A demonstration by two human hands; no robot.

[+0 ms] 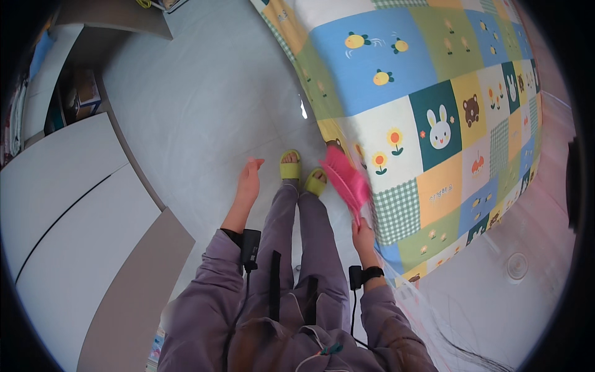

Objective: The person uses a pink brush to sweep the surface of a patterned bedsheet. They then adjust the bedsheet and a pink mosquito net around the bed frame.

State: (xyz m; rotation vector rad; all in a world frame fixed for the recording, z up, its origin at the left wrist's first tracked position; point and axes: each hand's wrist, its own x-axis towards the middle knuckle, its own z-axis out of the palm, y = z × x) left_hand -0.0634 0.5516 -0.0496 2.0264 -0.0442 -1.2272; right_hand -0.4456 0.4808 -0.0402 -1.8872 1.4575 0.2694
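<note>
My right hand (363,234) grips the thin handle of a bright pink brush-like tool (345,179). Its broad, leaf-shaped head is slightly blurred and reaches up along the near side of the bed. Patchwork-printed bedding (399,144) with rabbits, bears, flowers and checks covers that bed; the tool's head overlaps its edge in view, and I cannot tell whether they touch. Over the floor to the left of my legs, my left hand (249,181) holds nothing, its fingers loosely extended.
White cabinets (69,200) with grey-brown side panels stand at the left, with boxes (86,93) in an open recess. My feet in yellow-green slippers (290,170) are on grey floor tiles (200,102). Sheer pinkish netting (548,186) hangs beyond the bed. A cable (247,288) runs from each wrist device.
</note>
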